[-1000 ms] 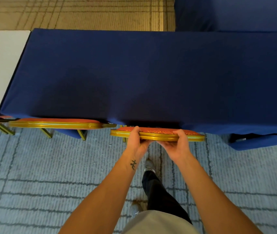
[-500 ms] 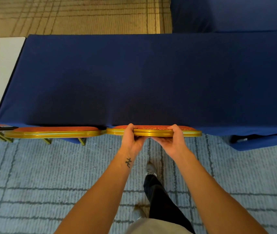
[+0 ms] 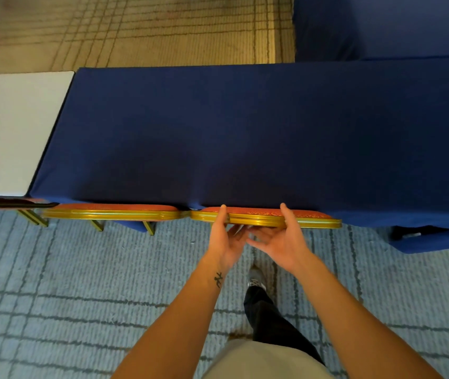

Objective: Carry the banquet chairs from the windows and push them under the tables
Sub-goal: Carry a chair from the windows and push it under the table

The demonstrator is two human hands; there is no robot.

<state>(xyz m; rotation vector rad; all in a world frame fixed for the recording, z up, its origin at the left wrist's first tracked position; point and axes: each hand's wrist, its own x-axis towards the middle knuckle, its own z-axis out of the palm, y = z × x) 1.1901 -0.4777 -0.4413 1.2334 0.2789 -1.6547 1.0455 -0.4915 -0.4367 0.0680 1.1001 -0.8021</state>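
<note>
— Gold rail, red pad: where does the banquet chair (image 3: 316, 218) stand relative to the hands?
— Its back runs along the near edge of the blue-draped table (image 3: 245, 132), with the seat hidden under the cloth. The left hand (image 3: 224, 239) and right hand (image 3: 282, 240) are at the rail's middle, thumbs on top, fingers spread loose below it, pinching nothing.
— How does it look?
— A thin gilt frame with patterned red upholstery, level, almost end to end with a second chair (image 3: 108, 213) toward the table's left end.
— What differs from a second ago?
— Then both hands clasped the rail and the chair stood off the edge. Now the fingers have uncurled and it is pushed in.
</note>
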